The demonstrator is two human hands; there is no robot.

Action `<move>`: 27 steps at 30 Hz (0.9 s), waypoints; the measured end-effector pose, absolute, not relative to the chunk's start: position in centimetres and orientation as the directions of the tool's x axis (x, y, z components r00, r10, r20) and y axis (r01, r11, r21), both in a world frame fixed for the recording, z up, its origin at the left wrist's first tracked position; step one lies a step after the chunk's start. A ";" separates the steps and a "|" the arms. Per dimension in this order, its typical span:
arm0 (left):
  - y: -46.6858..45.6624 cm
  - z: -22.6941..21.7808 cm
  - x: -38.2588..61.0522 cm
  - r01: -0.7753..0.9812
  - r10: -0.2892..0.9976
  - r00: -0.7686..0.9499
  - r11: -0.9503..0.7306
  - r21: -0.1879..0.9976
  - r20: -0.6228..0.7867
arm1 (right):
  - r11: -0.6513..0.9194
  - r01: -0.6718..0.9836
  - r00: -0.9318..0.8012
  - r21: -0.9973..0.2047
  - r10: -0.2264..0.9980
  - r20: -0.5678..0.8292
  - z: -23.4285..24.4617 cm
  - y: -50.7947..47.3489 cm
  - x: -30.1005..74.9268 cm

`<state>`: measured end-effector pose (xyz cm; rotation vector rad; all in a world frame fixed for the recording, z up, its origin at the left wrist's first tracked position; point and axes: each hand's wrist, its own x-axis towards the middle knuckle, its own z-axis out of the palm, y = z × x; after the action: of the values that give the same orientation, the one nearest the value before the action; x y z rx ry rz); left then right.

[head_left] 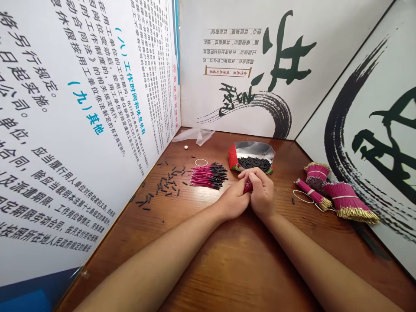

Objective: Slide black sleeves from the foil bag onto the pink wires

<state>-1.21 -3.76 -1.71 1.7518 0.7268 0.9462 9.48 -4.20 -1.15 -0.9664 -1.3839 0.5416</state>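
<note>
My left hand [234,199] and my right hand [261,193] meet at the middle of the wooden table [227,260], both closed around a small bunch of pink wires [248,186] that shows between the fingers. Just left of the hands lies a loose pile of pink wires with black sleeved tips [208,175]. Behind the hands sits an open red foil bag [252,157] holding black sleeves.
Several loose black sleeves [164,184] are scattered at the left by a printed board [81,121]. Three banded bundles of pink wires with gold tips [344,200] lie at the right with rubber bands [302,197]. A clear plastic bag [195,135] is in the back corner.
</note>
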 end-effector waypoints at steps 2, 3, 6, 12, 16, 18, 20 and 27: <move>-3.8 -1.7 -1.1 0.013 0.812 0.511 -0.334 0.943 0.280 | 0.555 0.199 0.141 -0.808 0.799 0.584 -1.2 -4.3 9.4; -3.7 -1.7 -1.1 0.000 0.814 0.510 -0.325 0.946 0.280 | 0.564 0.188 0.134 -0.804 0.796 0.590 -1.1 -4.4 9.4; -3.6 -1.8 -1.0 -0.008 0.827 0.499 -0.294 0.956 0.259 | 0.563 0.170 0.119 -0.809 0.803 0.584 -0.9 -4.6 9.3; -3.6 -1.7 -1.1 0.069 0.823 0.499 -0.352 0.934 0.273 | 0.473 0.025 0.285 -0.881 0.841 0.460 -0.9 -3.6 10.3; -3.8 -1.7 -1.2 0.139 0.827 0.493 -0.382 0.914 0.270 | 0.337 0.049 0.322 -0.940 0.886 0.334 -1.3 -2.7 11.1; -3.9 -1.6 -1.2 0.152 0.837 0.472 -0.386 0.910 0.276 | 0.302 0.082 0.311 -0.950 0.897 0.312 -1.3 -2.5 11.1; -4.0 -1.3 -1.1 0.130 0.855 0.430 -0.375 0.918 0.289 | 0.306 0.119 0.302 -0.945 0.895 0.328 -1.2 -2.5 10.9; -5.2 -0.6 -0.8 -0.027 0.909 0.262 -0.329 0.944 0.324 | 0.333 0.129 0.275 -0.934 0.893 0.356 -1.2 -2.3 10.7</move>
<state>-0.80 -5.17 -0.59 1.5774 0.8417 1.2302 10.69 -2.26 -1.17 -1.1257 -1.1910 0.6952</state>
